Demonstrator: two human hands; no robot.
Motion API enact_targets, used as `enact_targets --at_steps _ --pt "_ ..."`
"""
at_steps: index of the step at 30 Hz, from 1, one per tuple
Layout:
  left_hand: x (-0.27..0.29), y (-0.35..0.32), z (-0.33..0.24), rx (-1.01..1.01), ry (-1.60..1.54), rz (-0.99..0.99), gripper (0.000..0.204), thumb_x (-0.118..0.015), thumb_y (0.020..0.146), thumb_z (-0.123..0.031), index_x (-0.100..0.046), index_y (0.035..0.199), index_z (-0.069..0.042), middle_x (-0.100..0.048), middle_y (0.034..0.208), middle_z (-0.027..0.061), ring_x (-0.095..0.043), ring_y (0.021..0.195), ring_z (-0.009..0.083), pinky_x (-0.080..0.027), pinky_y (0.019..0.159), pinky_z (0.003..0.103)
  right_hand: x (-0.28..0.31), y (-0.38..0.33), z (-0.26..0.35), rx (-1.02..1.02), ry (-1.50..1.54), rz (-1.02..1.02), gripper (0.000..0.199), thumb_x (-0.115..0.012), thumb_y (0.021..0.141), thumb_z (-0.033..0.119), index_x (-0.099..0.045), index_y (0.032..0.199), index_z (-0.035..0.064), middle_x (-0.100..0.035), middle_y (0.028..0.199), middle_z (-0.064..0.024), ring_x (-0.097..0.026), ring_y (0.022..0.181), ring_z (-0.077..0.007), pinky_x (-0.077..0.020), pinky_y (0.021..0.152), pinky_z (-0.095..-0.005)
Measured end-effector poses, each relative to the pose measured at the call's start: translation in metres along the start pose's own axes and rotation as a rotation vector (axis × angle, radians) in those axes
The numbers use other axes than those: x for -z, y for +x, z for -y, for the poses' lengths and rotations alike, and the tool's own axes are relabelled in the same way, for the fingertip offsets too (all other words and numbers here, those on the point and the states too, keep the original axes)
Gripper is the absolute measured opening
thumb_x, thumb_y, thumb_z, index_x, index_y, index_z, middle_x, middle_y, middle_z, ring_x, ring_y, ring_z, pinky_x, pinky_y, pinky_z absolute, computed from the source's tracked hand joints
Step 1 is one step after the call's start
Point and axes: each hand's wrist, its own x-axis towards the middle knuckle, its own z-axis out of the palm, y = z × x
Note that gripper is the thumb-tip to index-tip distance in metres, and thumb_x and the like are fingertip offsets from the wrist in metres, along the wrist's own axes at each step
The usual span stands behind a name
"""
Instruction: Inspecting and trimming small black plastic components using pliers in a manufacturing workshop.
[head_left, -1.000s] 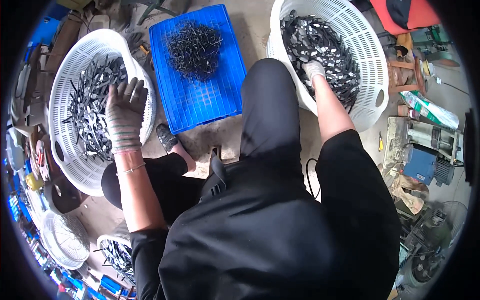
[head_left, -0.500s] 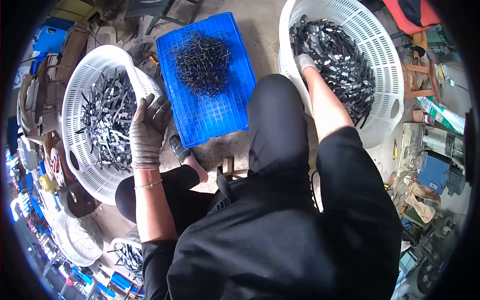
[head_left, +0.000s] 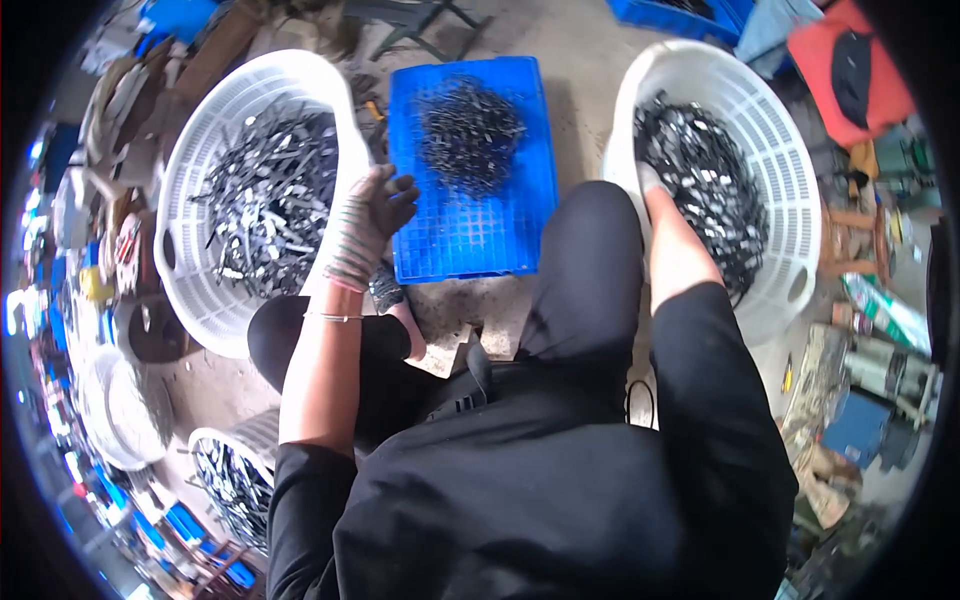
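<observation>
My left hand, in a striped work glove, hovers between the left white basket and the blue plastic crate. Its fingers are loosely bent and apart, with nothing visible in them. My right hand reaches over the near rim of the right white basket. Its fingers are hidden among dark, flat strips, so their grip does not show. Similar black and grey strips fill the left basket. A tangled heap of thin black pieces lies on the crate.
A smaller white basket of strips stands at lower left. A red seat and a wooden stool are at right, with a blue machine below. Another blue crate sits at the top.
The whole view has shifted. My left hand has come in toward the blue crate, its fingers bending more and turning sideways. My right hand remains inside the right basket.
</observation>
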Motion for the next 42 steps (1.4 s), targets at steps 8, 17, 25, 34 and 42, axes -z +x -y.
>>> enact_targets --at_steps 8,17,25,34,42 --pt "0.022 -0.023 -0.006 -0.034 0.032 -0.095 0.034 -0.059 0.089 -0.032 -0.053 0.111 -0.008 -0.062 0.099 0.0114 -0.061 0.090 0.0263 -0.051 0.078 0.037 0.082 -0.143 0.111 0.090 0.906 -0.664 0.022 -0.063 0.081 0.023 -0.064 0.083 0.0013 -0.059 0.072 -0.0029 -0.049 0.064 -0.0122 -0.0397 0.058 -0.0312" --pt "-0.067 -0.066 0.004 0.050 0.276 0.232 0.055 -0.053 0.089 -0.047 -0.047 0.128 -0.009 -0.056 0.118 0.0094 -0.052 0.109 0.0234 -0.040 0.093 0.039 0.113 -0.304 0.298 0.696 1.772 0.129 0.021 -0.054 0.090 0.006 -0.058 0.108 -0.0034 -0.063 0.101 -0.0138 -0.062 0.092 -0.0231 -0.0528 0.085 -0.0379" --pt "-0.067 -0.069 0.024 -0.424 -0.355 0.009 0.013 -0.057 0.091 -0.017 -0.057 0.100 -0.007 -0.063 0.088 0.0036 -0.059 0.080 0.0167 -0.048 0.074 0.029 -0.024 -0.412 0.372 0.566 1.549 0.545 0.035 -0.057 0.087 0.002 -0.053 0.121 0.0012 -0.062 0.109 -0.0097 -0.057 0.103 -0.0168 -0.0440 0.093 -0.0290" --pt "-0.025 -0.092 0.025 -0.422 -0.213 0.048 0.019 -0.055 0.093 -0.027 -0.050 0.101 -0.011 -0.057 0.078 0.0022 -0.059 0.067 0.0169 -0.052 0.063 0.032 -0.010 -0.417 0.351 0.550 0.888 0.319 0.039 -0.051 0.094 0.024 -0.049 0.126 0.0015 -0.061 0.098 -0.0095 -0.060 0.072 -0.0123 -0.0512 0.063 -0.0234" --pt "-0.033 -0.109 0.038 -0.137 -0.239 0.108 0.015 -0.056 0.093 -0.028 -0.052 0.097 -0.013 -0.047 0.065 -0.0019 -0.040 0.047 0.0085 -0.034 0.041 0.023 0.000 -0.435 0.364 0.364 0.882 0.726 0.017 -0.050 0.095 0.022 -0.059 0.096 0.0068 -0.048 0.058 0.0022 -0.043 0.043 -0.0070 -0.0327 0.037 -0.0198"
